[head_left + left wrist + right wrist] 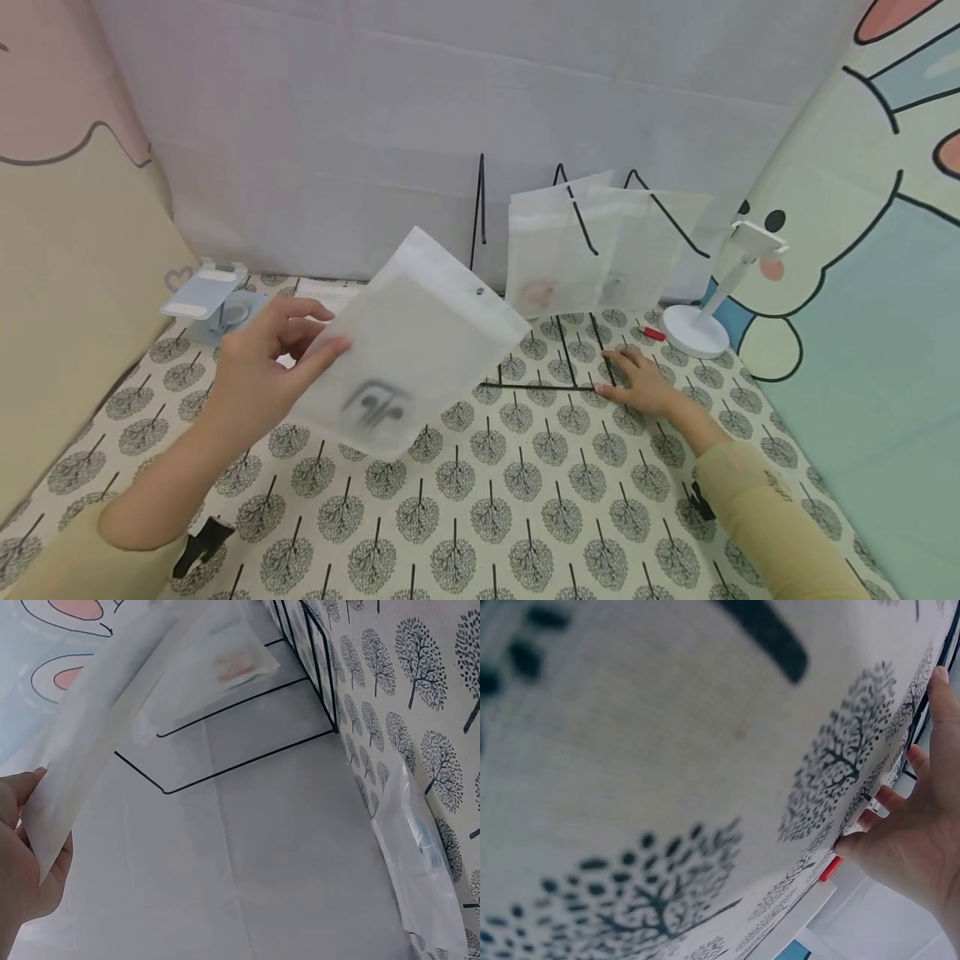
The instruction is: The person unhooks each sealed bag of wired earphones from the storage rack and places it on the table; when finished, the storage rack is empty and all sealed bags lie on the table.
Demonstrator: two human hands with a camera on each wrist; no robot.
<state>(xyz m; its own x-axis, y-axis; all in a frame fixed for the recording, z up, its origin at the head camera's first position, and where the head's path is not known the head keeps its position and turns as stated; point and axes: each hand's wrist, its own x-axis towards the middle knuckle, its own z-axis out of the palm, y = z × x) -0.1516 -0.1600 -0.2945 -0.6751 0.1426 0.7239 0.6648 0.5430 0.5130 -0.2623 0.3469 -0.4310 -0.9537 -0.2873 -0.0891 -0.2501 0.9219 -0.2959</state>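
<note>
My left hand [273, 358] pinches a frosted white plastic bag [420, 342] at its left edge, between thumb and fingers. The bag is tilted in the air, with a small hole near its top edge. Through it shows a blurred dark shape [375, 406] with two round ends, its kind unclear. Behind stands a black wire rack [480, 200] with several prongs. Frosted bags [558, 258] hang from its middle and right prongs, one with a reddish thing inside. On the table, my right hand [637, 383] rests with spread fingers at the right front corner of the rack's base.
A white phone stand [697, 329] stands at the right, beside a small red object [653, 333]. At the back left is a light-blue stand [206, 300]. Another white bag [420, 855] lies on the tree-patterned cloth [525, 500]. A pale curtain [337, 125] closes off the back.
</note>
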